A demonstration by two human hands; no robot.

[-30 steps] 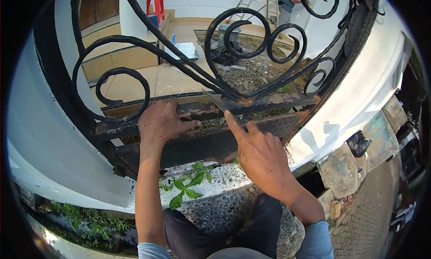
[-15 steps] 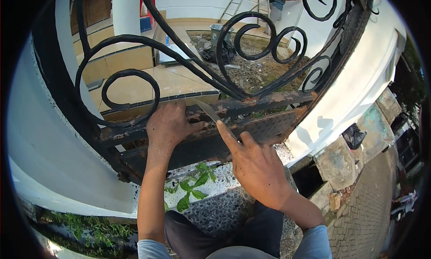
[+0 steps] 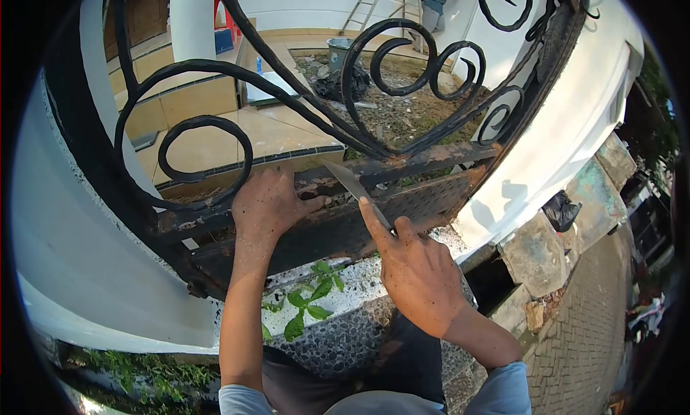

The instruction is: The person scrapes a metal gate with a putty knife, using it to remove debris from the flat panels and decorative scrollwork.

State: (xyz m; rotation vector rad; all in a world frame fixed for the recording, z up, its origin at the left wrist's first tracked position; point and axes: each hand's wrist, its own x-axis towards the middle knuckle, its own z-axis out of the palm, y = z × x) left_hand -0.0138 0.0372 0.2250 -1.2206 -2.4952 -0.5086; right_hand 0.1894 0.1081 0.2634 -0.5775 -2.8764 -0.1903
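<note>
A black wrought-iron gate with curled bars (image 3: 208,66) stands in front of me, its paint flaked to reddish brown along the lower rail (image 3: 424,157). My left hand (image 3: 269,205) grips that rail at the left, thumb pointing right. In my right hand (image 3: 418,267) is a knife-like scraper (image 3: 347,180), index finger stretched along it. The blade lies over the rail, just right of my left thumb. Below the rail runs a dark metal panel (image 3: 327,231). The scraper's handle is mostly hidden in my right hand.
A green plant (image 3: 305,300) grows below the panel. White pillars flank the gate. Behind it are a tiled step (image 3: 277,131), a grey bucket (image 3: 339,54), ladders (image 3: 365,8) and a person (image 3: 433,5) by a wall. A black bag (image 3: 560,212) lies on slabs at the right.
My right hand and the scraper have shifted slightly right and down along the rail. My left hand keeps its hold. The whole view has moved a little.
</note>
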